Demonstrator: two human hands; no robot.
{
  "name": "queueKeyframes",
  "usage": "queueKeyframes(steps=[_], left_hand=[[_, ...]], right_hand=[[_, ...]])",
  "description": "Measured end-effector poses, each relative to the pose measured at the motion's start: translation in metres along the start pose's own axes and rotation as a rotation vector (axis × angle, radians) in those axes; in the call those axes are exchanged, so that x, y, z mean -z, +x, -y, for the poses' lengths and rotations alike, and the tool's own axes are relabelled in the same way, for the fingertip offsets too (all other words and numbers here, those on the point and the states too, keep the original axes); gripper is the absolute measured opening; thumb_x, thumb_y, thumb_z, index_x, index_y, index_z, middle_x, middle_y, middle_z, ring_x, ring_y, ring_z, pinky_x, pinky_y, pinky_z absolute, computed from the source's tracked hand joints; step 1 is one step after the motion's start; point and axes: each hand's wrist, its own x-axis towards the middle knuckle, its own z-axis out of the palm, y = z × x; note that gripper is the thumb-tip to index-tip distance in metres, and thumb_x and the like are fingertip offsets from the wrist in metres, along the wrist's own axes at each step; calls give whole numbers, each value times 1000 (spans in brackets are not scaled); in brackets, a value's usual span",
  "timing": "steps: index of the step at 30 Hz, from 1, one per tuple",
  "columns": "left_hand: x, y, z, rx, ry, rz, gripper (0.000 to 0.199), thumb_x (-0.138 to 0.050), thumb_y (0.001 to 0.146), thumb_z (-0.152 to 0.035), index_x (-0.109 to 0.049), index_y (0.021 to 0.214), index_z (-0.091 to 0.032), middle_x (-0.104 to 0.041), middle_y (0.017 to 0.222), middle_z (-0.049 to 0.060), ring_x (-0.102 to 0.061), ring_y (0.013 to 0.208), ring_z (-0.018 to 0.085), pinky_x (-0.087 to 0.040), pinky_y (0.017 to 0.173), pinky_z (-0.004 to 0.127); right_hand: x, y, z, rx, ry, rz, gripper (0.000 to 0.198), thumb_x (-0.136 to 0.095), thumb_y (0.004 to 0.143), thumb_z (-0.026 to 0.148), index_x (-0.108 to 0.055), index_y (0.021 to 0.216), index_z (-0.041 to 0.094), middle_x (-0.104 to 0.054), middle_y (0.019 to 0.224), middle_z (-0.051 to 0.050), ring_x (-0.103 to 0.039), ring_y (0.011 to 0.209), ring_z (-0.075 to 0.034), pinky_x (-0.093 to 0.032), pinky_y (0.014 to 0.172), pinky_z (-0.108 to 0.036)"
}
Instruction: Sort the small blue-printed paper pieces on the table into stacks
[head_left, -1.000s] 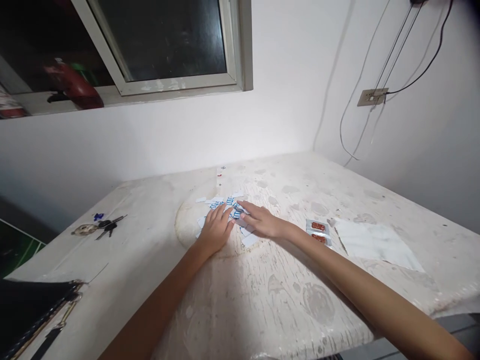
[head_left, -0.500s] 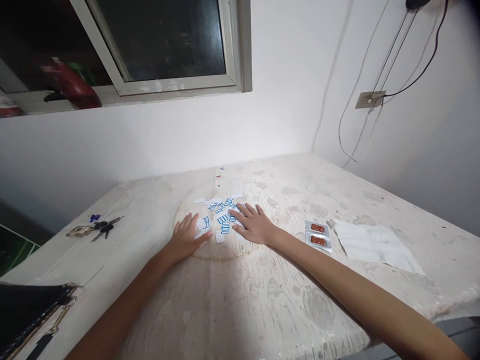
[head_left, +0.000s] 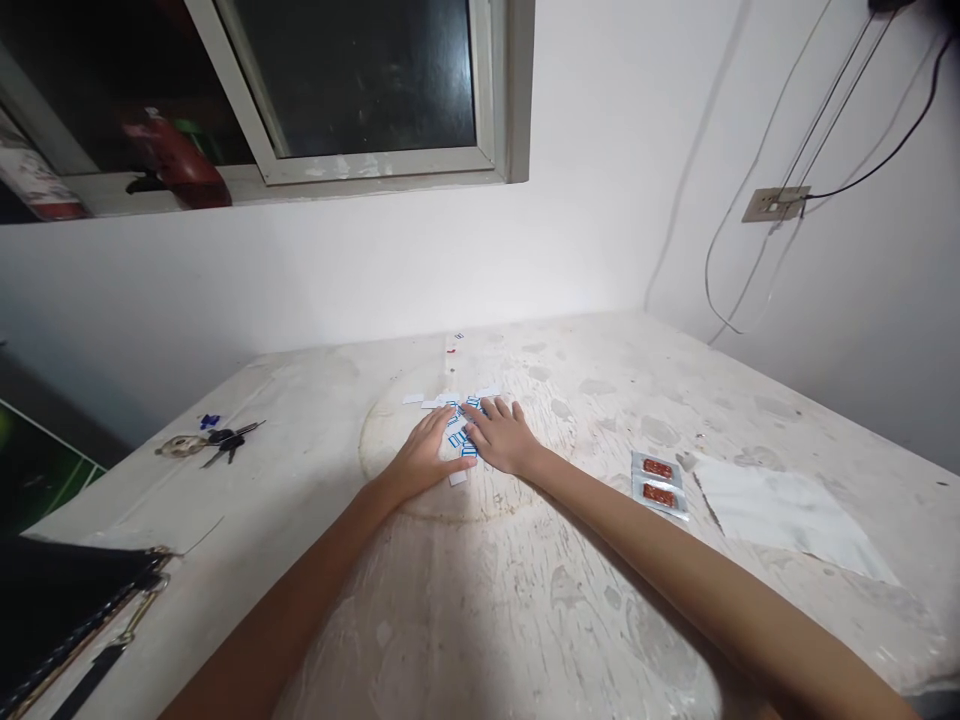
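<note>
Small white paper pieces [head_left: 458, 440] with blue printed marks lie loosely heaped on the table [head_left: 525, 590]. From the left, my left hand [head_left: 426, 458] rests on the heap's edge, fingers stretched forward and thumb pointing right. My right hand [head_left: 501, 436] lies flat on the right side of the heap with its fingers spread. Both hands cover part of the pieces, and the thumbs sit close together. One blank white piece [head_left: 457, 479] shows just in front of my left thumb. More blank pieces [head_left: 414, 399] lie beyond the fingertips.
Keys [head_left: 226, 440] lie at the left, above a black bag [head_left: 71, 610]. On the right are a blister pack [head_left: 659, 484] with reddish-brown contents and a white cloth or paper sheet [head_left: 787, 510]. A red bottle [head_left: 180, 165] stands tilted on the window sill. Cables hang by the wall socket [head_left: 775, 204].
My left hand has moved right, closer to my right hand, gathering the paper pieces into a tighter heap. The whole view has shifted slightly.
</note>
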Motion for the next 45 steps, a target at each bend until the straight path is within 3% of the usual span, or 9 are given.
queueKeyframes(steps=[4, 9, 14, 20, 24, 28, 32, 41, 45], left_hand=[[5, 17, 8, -11, -40, -175, 70, -49, 74, -55, -32, 132, -19, -28, 142, 8, -19, 132, 21, -17, 109, 36], [26, 50, 43, 279, -87, -359, 45, -26, 86, -47, -53, 106, -19, -53, 119, 11, -42, 117, 24, -27, 101, 44], [27, 58, 56, 337, -159, -320, 48, -22, 85, -52, -57, 89, -18, -61, 99, 10, -53, 101, 24, -37, 91, 41], [9, 33, 23, 216, -317, -240, 47, -20, 87, -50, -57, 88, -21, -63, 97, 2, -56, 97, 16, -41, 89, 28], [10, 21, 13, 164, -604, -217, 54, -13, 88, -51, -54, 93, -16, -64, 92, 8, -60, 88, 16, -46, 82, 29], [20, 28, 31, 210, -153, -283, 50, -8, 90, -40, -52, 99, -18, -61, 103, 7, -55, 99, 16, -41, 89, 30], [28, 42, 60, 248, 28, -222, 31, -38, 81, -27, -51, 108, -17, -52, 117, 10, -44, 113, 23, -32, 97, 38], [44, 71, 75, 290, 176, 96, 43, -51, 64, -19, -54, 107, -17, -53, 110, 9, -48, 105, 24, -38, 89, 32], [49, 73, 69, 373, 190, 183, 45, -53, 62, -23, -54, 106, -18, -54, 109, 9, -52, 99, 24, -41, 80, 32]], right_hand=[[5, 11, -11, -9, 189, -145, 52, -7, 92, 38, -43, 125, 23, -47, 129, -4, -31, 125, -18, -19, 102, -41], [11, 42, -38, -123, 183, -125, 52, -6, 91, 35, -46, 122, 21, -49, 128, -5, -33, 124, -20, -15, 102, -48], [5, 63, -39, -61, 194, 3, 50, -11, 92, 39, -47, 123, 23, -51, 127, -3, -43, 117, -20, -23, 100, -43], [3, 35, -22, 75, 385, 67, 51, -11, 92, 44, -46, 122, 21, -56, 121, -2, -49, 111, -14, -34, 93, -27], [13, 20, -28, 64, 591, 52, 55, -10, 91, 46, -45, 122, 17, -62, 109, -5, -55, 101, -15, -40, 87, -27], [17, 33, -37, -6, 278, -34, 53, -6, 92, 36, -44, 123, 18, -58, 115, -6, -52, 104, -17, -39, 87, -28], [10, 53, -42, -18, 29, -9, 41, -29, 86, 25, -46, 122, 15, -53, 119, -10, -47, 107, -24, -37, 87, -34], [15, 79, -38, -7, -25, 162, 39, -60, 61, 20, -64, 100, 18, -57, 104, -13, -49, 100, -33, -38, 80, -40], [27, 79, -39, -12, 66, 206, 30, -58, 60, 12, -67, 88, 17, -63, 89, -8, -58, 83, -24, -42, 68, -29]])
